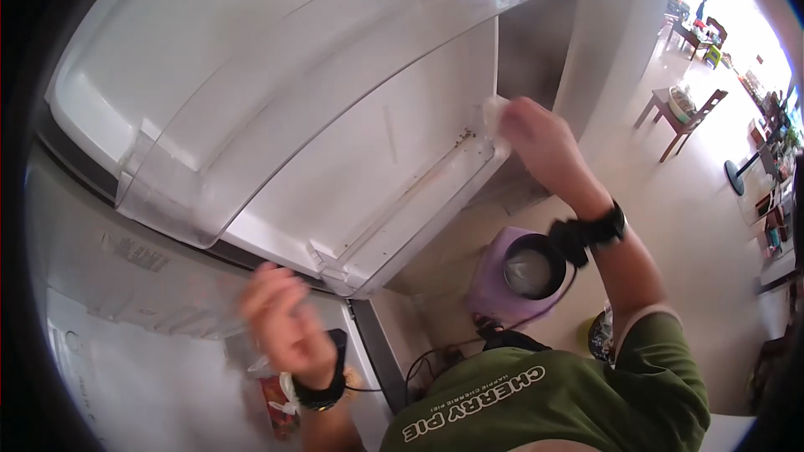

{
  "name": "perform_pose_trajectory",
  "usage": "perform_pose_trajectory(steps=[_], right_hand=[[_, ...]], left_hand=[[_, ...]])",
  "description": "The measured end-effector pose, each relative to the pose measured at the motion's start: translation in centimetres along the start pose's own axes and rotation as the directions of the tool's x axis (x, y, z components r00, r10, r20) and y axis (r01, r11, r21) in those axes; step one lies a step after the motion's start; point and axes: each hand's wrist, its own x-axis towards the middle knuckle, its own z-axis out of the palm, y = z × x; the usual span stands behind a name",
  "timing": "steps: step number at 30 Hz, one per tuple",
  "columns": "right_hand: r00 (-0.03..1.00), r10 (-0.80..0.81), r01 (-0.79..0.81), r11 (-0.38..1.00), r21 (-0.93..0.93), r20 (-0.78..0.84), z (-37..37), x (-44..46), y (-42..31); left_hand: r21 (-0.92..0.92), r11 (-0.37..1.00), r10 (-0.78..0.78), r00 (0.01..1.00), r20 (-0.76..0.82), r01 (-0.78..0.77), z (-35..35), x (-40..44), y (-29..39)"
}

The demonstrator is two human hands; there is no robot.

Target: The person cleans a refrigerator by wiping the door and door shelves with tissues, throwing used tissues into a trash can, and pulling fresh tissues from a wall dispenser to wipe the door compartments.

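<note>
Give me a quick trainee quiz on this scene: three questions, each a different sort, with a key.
1. True or false: the right hand is nearer the dark specks than the left hand is.

2. Fill in: the upper door shelf has a front that is ___, so the wall behind it shows through.

3. Multiple choice: where do the dark specks lie?
A) in the upper door shelf
B) in the lower door shelf
C) on the shirt

Key: 1. True. 2. transparent. 3. B.
</note>
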Motion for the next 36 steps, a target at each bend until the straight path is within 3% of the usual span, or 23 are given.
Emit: perform_pose_trajectory(steps=[1,2,4,7,10,13,16,19,22,26,28,31,34,36], right_hand=[[0.989,-0.146,0.143,0.982,-0.124,-0.019,0.8,1.5,0.2],[0.983,-0.161,0.175,0.968,-0.178,0.094,1.9,2.6,1.0],[0.931,-0.174,0.266,0.925,-0.272,0.320,4.4,4.6,3.4],[0.824,-0.012,0.311,0.845,-0.435,0.566,6.7,6.4,4.9],[0.773,-0.028,0.394,0.805,-0.444,0.634,7.0,6.6,4.1],[0.662,-0.237,0.611,0.720,-0.329,0.711,8.6,6.5,7.7],[0.654,-0.142,0.566,0.744,-0.355,0.743,9.9,6.6,8.7],[0.679,-0.045,0.392,0.866,-0.310,0.733,10.0,6.7,9.1],[0.649,-0.063,0.322,0.926,-0.198,0.758,10.1,6.5,8.4],[0.565,0.078,0.211,0.949,-0.235,0.821,10.3,5.7,3.3],[0.558,0.076,0.241,0.938,-0.249,0.827,10.8,5.8,2.8],[0.533,-0.051,0.339,0.928,-0.158,0.845,11.7,5.7,3.4],[0.527,-0.183,0.360,0.933,-0.023,0.830,13.6,5.3,2.4],[0.530,-0.154,0.314,0.949,-0.024,0.834,14.2,5.2,1.6]], left_hand=[[0.045,0.998,-0.059,0.992,0.109,0.054,0.9,-1.5,0.1],[0.095,0.991,-0.116,0.970,0.212,0.098,1.6,-2.6,-0.1],[0.134,0.989,-0.100,0.960,0.262,0.066,2.6,-3.7,-0.6],[0.065,0.987,-0.160,0.939,0.304,0.147,3.7,-5.1,-1.2],[0.034,0.976,-0.218,0.937,0.274,0.217,4.2,-6.1,-1.5],[0.024,0.971,-0.234,0.932,0.279,0.237,4.0,-6.5,-1.6],[0.031,0.972,-0.234,0.936,0.265,0.234,4.3,-6.6,-1.6],[0.050,0.974,-0.228,0.942,0.248,0.222,4.6,-6.6,-1.6],[0.066,0.976,-0.216,0.944,0.249,0.205,4.7,-6.8,-1.7],[0.076,0.977,-0.214,0.944,0.252,0.201,4.9,-6.8,-1.7],[0.079,0.978,-0.208,0.948,0.241,0.194,5.2,-6.6,-1.7],[0.079,0.978,-0.208,0.949,0.238,0.194,5.2,-6.8,-1.8],[0.084,0.978,-0.208,0.947,0.243,0.193,5.4,-6.6,-1.8],[0.076,0.977,-0.211,0.944,0.254,0.198,5.2,-6.7,-1.9]])
